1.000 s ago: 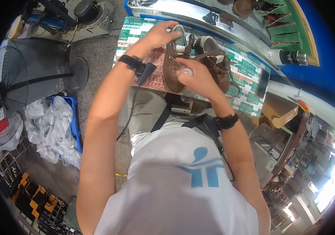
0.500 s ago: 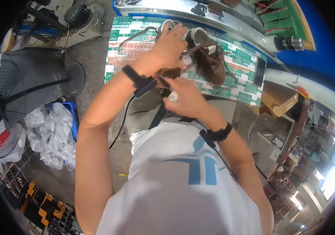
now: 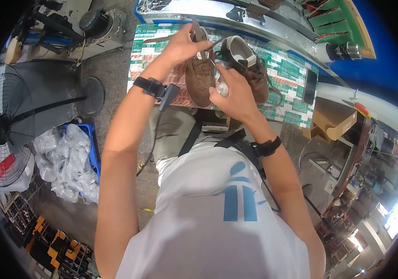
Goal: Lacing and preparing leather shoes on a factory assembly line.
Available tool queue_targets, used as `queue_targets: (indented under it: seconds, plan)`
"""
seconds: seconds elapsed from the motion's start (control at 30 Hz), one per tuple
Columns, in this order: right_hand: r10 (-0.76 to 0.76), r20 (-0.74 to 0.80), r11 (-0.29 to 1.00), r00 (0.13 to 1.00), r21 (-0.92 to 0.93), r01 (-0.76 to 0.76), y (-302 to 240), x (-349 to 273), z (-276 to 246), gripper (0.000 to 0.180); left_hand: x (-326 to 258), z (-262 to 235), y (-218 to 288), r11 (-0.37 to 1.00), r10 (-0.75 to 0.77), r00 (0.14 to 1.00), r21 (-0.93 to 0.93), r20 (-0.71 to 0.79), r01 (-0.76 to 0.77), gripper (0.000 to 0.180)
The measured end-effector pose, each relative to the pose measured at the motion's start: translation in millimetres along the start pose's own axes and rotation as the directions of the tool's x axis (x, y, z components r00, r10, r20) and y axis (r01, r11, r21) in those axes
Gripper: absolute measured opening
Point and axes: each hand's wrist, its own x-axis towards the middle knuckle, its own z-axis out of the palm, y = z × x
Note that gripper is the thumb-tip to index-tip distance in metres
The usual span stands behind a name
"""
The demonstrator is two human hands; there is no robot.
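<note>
A brown lace-up shoe lies toe toward me on the patterned board. My left hand is at its collar, fingers curled round a brown shoelace whose tail sticks out leftward. Its thumb extends over the shoe opening. On the shoe's right side, my right hand has a small white crumpled wad between thumb and palm; its index finger points at the laces. The matching brown shoe stands just beyond that hand, partly covered by it, with a pale lining and loose laces.
A dark phone lies at the board's right end. Behind the board runs a shiny metal rail. An open cardboard box sits at the right. To the left are a black fan and a blue crate with clear plastic bags.
My left hand has moved left and up, uncovering the near shoe, which now lies further up the board. My right hand has shifted right and slightly up.
</note>
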Motion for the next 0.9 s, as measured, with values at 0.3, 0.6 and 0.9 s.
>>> queue_targets:
  seconds: [0.3, 0.6, 0.9]
  plan:
    - [-0.064, 0.151, 0.934, 0.986, -0.339, 0.112, -36, -52, -21, 0.08, 2, 0, 6, 0.994, -0.079, 0.996, 0.078, -0.035, 0.082, 0.065]
    - [0.199, -0.397, 0.967, 0.896, -0.067, -0.244, 72, -52, -85, 0.071, -47, 27, -27, 0.904, -0.18, 0.98, -0.406, -0.082, 0.132, 0.093]
    - [0.031, 0.0, 0.999, 1.0, -0.026, -0.031, 39, -28, -70, 0.069, -73, 39, -17, 0.989, 0.054, 0.975, -0.124, -0.216, -0.083, 0.099]
